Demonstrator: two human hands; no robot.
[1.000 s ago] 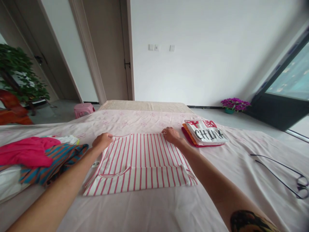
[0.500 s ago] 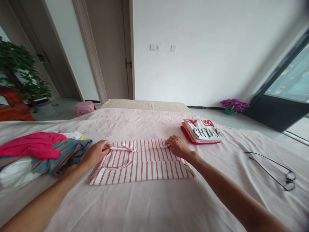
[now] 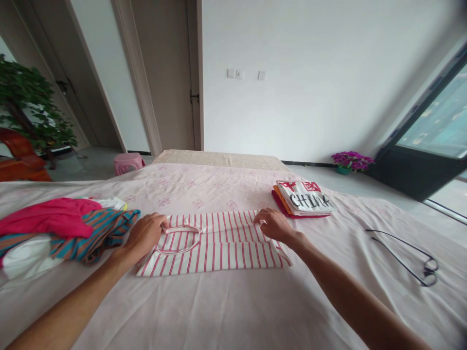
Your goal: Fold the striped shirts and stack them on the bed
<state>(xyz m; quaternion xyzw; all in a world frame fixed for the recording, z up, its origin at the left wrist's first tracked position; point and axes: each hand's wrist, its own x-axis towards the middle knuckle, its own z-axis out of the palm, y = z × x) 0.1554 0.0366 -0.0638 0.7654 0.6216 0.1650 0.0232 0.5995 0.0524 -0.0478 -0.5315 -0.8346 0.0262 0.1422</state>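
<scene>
A white shirt with red stripes (image 3: 229, 255) lies folded into a wide rectangle on the bed in front of me, its round neckline at the left end. At its far left corner, my left hand (image 3: 150, 229) has its fingers closed on the cloth. My right hand (image 3: 274, 224) grips the far edge near the right corner, fingers bent and thumb beneath. The fingertips of both hands are partly hidden. Just beyond my right hand is a stack of folded clothes (image 3: 304, 197), a white "CHINA" shirt on top, with orange and red cloth below.
A loose heap of clothes (image 3: 73, 228), pink, striped and white, lies left of my left forearm. Black-framed glasses (image 3: 404, 252) rest unfolded at the right on the pale bedsheet (image 3: 219, 311). Beyond the bed are a pink stool (image 3: 129, 163) and purple flowers (image 3: 352, 160).
The shirt's far edge now lies flatter and smoother on the sheet. Both hands stay at its far corners, with the right fingers slightly looser. The view has shifted slightly.
</scene>
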